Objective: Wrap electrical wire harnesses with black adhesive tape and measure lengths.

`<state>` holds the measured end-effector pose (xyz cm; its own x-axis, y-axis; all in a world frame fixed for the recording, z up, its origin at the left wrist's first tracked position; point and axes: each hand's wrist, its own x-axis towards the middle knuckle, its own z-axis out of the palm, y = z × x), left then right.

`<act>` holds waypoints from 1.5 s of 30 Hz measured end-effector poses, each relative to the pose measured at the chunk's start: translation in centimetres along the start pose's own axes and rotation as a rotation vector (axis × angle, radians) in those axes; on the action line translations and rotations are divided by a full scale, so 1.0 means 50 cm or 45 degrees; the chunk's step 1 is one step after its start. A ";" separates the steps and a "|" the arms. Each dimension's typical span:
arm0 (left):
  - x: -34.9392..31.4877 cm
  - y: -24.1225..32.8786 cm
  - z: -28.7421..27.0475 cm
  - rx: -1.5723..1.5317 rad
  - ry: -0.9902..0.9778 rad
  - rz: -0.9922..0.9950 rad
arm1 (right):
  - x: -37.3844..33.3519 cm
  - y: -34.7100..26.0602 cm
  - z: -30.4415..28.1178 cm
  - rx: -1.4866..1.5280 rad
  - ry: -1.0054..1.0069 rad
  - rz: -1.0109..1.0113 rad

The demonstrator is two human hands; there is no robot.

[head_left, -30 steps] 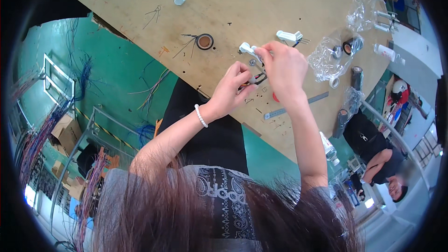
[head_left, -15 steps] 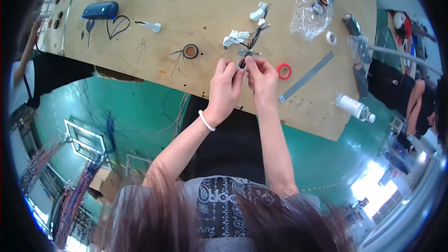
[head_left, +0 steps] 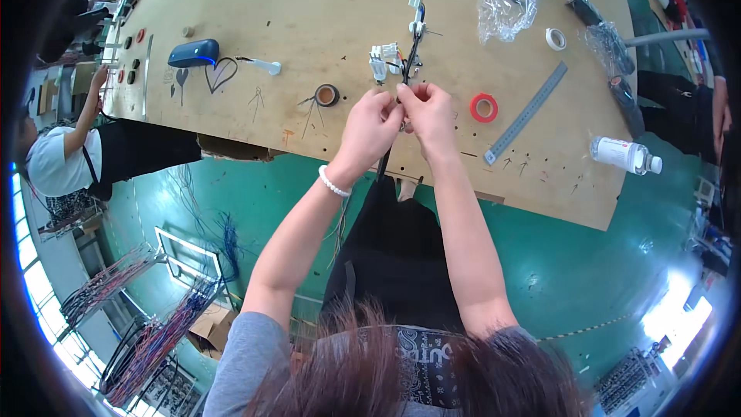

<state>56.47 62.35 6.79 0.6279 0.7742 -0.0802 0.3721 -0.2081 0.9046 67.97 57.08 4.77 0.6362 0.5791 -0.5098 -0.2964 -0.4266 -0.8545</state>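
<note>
Both hands meet over the near part of the wooden table, closed on a black wire harness point(head_left: 410, 64). My left hand point(head_left: 372, 127), with a white beaded bracelet at the wrist, pinches it from the left. My right hand point(head_left: 429, 117) grips it from the right, thumb and fingertips close to the left ones. Fingers cover the exact spot being held. Beyond them, harness branches end in white connectors point(head_left: 377, 64) and another white connector point(head_left: 417, 28). Below the hands, a dark strand point(head_left: 384, 162) hangs toward the table edge.
Around the hands lie a black tape roll point(head_left: 326, 96), a red tape roll point(head_left: 484, 107) and a steel ruler point(head_left: 527, 113). Farther off are a blue case-like object point(head_left: 193, 54), clear plastic wrap point(head_left: 505, 8) and a bottle point(head_left: 620, 155). Another person point(head_left: 69, 150) stands far left.
The view has shifted, showing more at the left. The harness's white connectors have swung left relative to the table, its branches straighter. A dark strand now shows below my hands, which stay closed together.
</note>
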 end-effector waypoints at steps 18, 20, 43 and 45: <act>0.185 0.014 -0.066 1.112 0.126 0.508 | -0.012 0.016 0.005 0.363 -0.034 0.019; 0.179 0.031 -0.062 0.998 -0.024 0.379 | -0.013 0.019 0.006 0.334 -0.003 0.055; 0.080 -0.012 0.008 -0.456 -0.052 -0.410 | -0.205 0.210 0.104 0.071 0.122 -0.078; 0.079 -0.019 0.009 -0.332 -0.031 -0.298 | -0.224 0.217 0.101 0.217 0.016 0.018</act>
<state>58.92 65.34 5.42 0.5634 0.7679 -0.3048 0.3226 0.1351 0.9368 54.03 49.45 0.72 0.6397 0.5647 -0.5214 -0.4213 -0.3098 -0.8524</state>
